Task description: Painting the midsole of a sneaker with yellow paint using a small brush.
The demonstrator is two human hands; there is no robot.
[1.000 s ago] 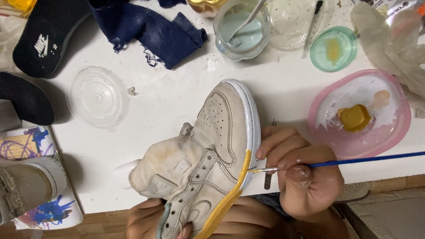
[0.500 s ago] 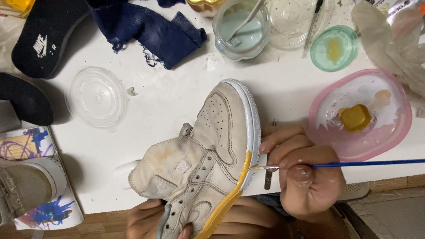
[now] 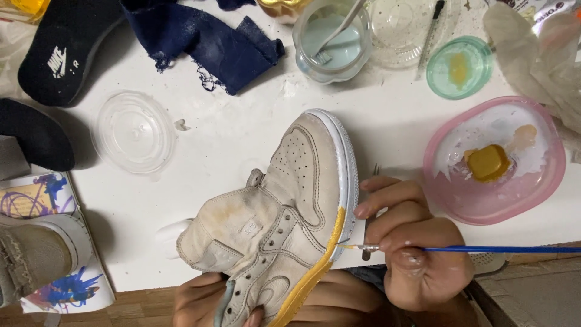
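Here the right hand [image 3: 417, 260] pinches a thin blue brush [image 3: 484, 249], its tip touching the shoe [image 3: 284, 206] at the sole's yellow edge. The left hand [image 3: 203, 300] grips the shoe's ankle end from below, probably closed, though it's half hidden. The shoe lies on its side on the white table [image 3: 242, 127], near the front edge.

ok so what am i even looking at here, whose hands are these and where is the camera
There is no machine here. A person wears a camera on the head, so you look straight down at their own two bare hands over a white table.

The left hand grips the heel end of a cream high-top sneaker. The right hand holds a thin blue-handled paintbrush, its tip at the sole edge, which is yellow on the part nearest the person and white beyond it.

Around them lie a pink bowl with a yellow lump of paint, a small green dish, a clear lid, a jar of pale liquid, a navy rag and black insoles.
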